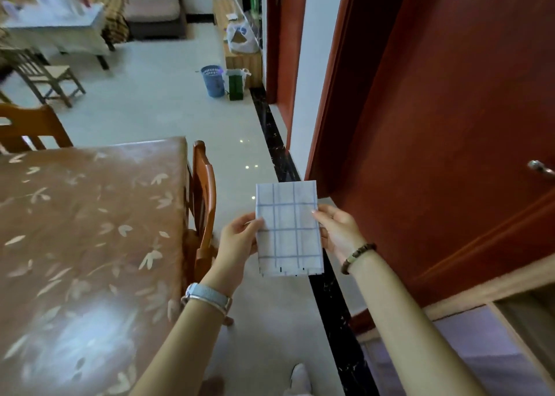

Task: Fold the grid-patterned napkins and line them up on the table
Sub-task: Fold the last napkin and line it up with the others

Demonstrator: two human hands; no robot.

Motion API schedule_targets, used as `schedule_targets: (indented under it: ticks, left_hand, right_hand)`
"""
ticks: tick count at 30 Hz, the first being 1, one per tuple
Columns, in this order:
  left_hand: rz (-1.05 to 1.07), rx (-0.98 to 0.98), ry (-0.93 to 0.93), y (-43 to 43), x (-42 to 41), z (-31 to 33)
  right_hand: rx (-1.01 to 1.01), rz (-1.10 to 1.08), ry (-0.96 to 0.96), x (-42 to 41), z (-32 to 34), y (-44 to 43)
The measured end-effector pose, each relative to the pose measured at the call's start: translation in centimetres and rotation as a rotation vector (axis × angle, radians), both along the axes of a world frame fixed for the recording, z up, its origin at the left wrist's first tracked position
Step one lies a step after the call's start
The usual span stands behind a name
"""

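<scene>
Both hands, left hand [240,233] and right hand [338,230], pinch the folded white blue-grid cloth napkin [288,229] beside the brown leaf-patterned bench [90,215].

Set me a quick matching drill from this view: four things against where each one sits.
Things:
1. grid-patterned napkin
2. blue basket
3. beaded bracelet
4. watch

Places:
a. on the left wrist
b. pinched between left hand and right hand, in the air
c. on the floor beside a green bag
d. on the right wrist

Pairs: 1-b, 2-c, 3-d, 4-a.
</scene>
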State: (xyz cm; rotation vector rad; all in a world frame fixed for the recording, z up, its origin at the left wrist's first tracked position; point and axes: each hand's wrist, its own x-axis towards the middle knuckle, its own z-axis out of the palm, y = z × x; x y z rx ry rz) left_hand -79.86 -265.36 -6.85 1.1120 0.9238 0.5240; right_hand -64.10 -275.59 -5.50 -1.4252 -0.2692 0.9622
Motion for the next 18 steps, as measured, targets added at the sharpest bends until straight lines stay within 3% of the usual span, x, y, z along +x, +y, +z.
schedule_targets:
  ticks: [9,18]
  left_hand:
    - [0.134,-0.020,-0.051,2.6,6.8,-0.9]
    - [0.210,0.026,-0.023,8.5,10.6,-1.1]
  right_hand:
    - [-0.043,0.189,-0.071,8.9,0.6,4.6]
    - [-0.057,0.252,-0.015,13.7,-1.0,11.3]
